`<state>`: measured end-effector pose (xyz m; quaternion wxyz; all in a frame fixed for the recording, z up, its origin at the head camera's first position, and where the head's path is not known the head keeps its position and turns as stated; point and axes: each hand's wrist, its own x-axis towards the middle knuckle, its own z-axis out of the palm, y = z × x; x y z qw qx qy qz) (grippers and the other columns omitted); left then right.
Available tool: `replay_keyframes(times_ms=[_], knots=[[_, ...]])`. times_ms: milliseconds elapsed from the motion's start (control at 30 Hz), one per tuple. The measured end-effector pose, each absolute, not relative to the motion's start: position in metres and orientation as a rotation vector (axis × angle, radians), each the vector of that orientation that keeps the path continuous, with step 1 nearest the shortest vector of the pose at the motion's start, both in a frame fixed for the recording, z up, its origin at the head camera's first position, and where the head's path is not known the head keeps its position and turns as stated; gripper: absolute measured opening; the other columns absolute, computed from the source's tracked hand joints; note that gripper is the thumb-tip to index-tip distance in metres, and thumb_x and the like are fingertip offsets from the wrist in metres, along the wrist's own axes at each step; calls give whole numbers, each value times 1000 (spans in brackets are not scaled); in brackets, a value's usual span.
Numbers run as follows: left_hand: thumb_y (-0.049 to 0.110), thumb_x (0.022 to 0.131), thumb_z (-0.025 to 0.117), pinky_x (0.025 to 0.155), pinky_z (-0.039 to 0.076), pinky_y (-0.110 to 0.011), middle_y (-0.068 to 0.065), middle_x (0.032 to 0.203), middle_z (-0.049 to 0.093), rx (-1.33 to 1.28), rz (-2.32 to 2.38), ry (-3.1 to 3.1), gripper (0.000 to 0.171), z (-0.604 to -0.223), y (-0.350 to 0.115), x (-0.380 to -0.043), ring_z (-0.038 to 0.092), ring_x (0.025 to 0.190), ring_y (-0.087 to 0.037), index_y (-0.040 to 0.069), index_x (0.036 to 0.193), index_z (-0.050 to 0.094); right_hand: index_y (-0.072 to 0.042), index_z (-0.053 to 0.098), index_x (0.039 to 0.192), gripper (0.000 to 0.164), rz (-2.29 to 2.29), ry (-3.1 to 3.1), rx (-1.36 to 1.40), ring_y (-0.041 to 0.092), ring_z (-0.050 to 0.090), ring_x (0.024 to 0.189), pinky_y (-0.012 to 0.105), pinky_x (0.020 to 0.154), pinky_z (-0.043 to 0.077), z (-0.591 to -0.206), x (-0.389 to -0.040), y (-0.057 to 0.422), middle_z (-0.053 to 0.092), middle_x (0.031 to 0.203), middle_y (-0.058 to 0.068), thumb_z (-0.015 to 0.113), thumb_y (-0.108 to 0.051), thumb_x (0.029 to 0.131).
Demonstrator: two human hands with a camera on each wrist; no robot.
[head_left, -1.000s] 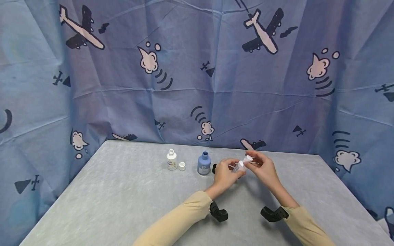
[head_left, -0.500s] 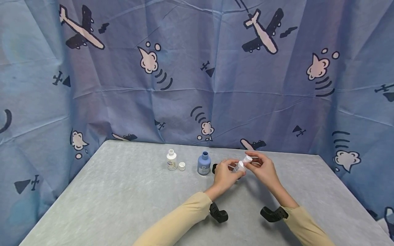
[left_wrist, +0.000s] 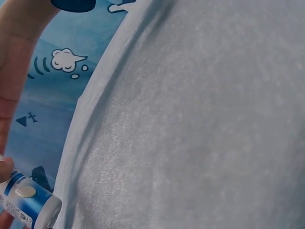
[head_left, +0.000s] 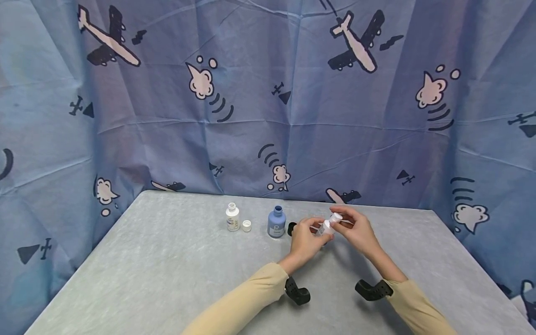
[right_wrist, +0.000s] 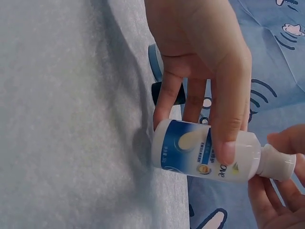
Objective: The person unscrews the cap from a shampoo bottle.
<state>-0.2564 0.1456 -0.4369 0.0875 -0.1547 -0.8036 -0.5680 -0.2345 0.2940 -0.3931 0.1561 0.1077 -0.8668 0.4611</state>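
A small white-and-blue Dove bottle (right_wrist: 188, 148) lies tilted between my hands, its neck toward the right hand. My left hand (head_left: 306, 239) grips the bottle's body, the thumb across its label and the fingers beneath. At the neck, the right hand (head_left: 357, 229) pinches a white cap (right_wrist: 279, 163) with thumb and fingers. Cap and neck stand in line, the cap right at the mouth. In the left wrist view only the bottle's base end (left_wrist: 33, 202) shows, low at the left edge.
Left of the hands stand an uncapped blue bottle (head_left: 277, 223) and an uncapped white bottle (head_left: 232, 218). A loose white cap (head_left: 246, 226) lies between them. A black cap (head_left: 291, 228) is just beyond the left hand. Behind the grey table (head_left: 167, 270) hangs a blue patterned curtain (head_left: 251, 93).
The right hand has shifted very slightly left, bringing the cap closer against the bottle's neck. My left hand keeps its grip, and the view has moved a little.
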Motion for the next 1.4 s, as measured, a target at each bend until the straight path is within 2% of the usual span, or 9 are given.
replay_keyframes(times_ms=[100, 233, 433, 533, 700, 933, 1167, 1267, 1400], knots=[[22, 71, 83, 71, 47, -16, -2, 93, 69, -461, -1686, -2386, 38, -437, 146, -257, 63, 82, -9, 14, 107, 73, 0, 57, 128, 42, 1302, -2507, 263, 30, 62, 108, 6, 80, 47, -393, -235, 294, 60, 126, 22, 68, -9, 88], [22, 70, 83, 71, 46, -15, -3, 93, 70, -460, -1678, -2377, 39, -437, 147, -259, 65, 82, -12, 14, 106, 73, -2, 53, 131, 47, 1276, -2542, 184, 35, 62, 107, 8, 76, 48, -392, -237, 294, 60, 124, 23, 69, -16, 89], [21, 70, 83, 70, 47, -15, -5, 93, 70, -474, -1669, -2360, 37, -437, 148, -260, 66, 82, -14, 13, 105, 73, -4, 56, 128, 48, 1201, -2611, 78, 30, 62, 99, 19, 70, 50, -391, -238, 297, 63, 115, 20, 70, -27, 88], [21, 70, 83, 69, 47, -15, -5, 93, 70, -484, -1670, -2351, 36, -438, 147, -261, 66, 82, -14, 13, 104, 73, -4, 58, 126, 47, 1174, -2625, 70, 24, 60, 93, 21, 68, 49, -391, -239, 298, 64, 112, 19, 70, -28, 88], [21, 71, 83, 69, 47, -15, -5, 94, 70, -474, -1670, -2366, 37, -440, 147, -261, 64, 81, -12, 13, 105, 73, -5, 60, 123, 42, 1148, -2618, 106, 17, 58, 84, 21, 65, 50, -389, -239, 300, 64, 108, 18, 72, -21, 86], [24, 71, 83, 68, 45, -15, -1, 93, 70, -422, -1637, -2400, 37, -439, 148, -263, 62, 79, -7, 16, 105, 73, -2, 62, 117, 36, 1138, -2584, 163, 17, 62, 83, 19, 65, 51, -386, -240, 305, 65, 108, 21, 73, -15, 85], [29, 71, 83, 66, 44, -15, 2, 92, 71, -394, -1557, -2451, 38, -440, 149, -265, 63, 77, -7, 20, 107, 72, -3, 62, 117, 36, 1131, -2573, 140, 4, 56, 75, 18, 62, 48, -387, -241, 311, 63, 111, 20, 72, -10, 83], [25, 72, 82, 68, 46, -16, -1, 94, 71, -404, -1579, -2438, 38, -441, 149, -266, 66, 79, -11, 17, 108, 72, -2, 63, 120, 38, 1130, -2581, 119, 7, 58, 77, 18, 61, 48, -388, -242, 314, 63, 111, 21, 72, -9, 84], [19, 74, 81, 72, 50, -17, -7, 97, 72, -427, -1659, -2393, 38, -442, 151, -267, 67, 84, -15, 12, 109, 71, -2, 63, 122, 39, 1091, -2597, 97, 22, 61, 90, 17, 69, 48, -390, -243, 317, 63, 114, 21, 71, -12, 85]])
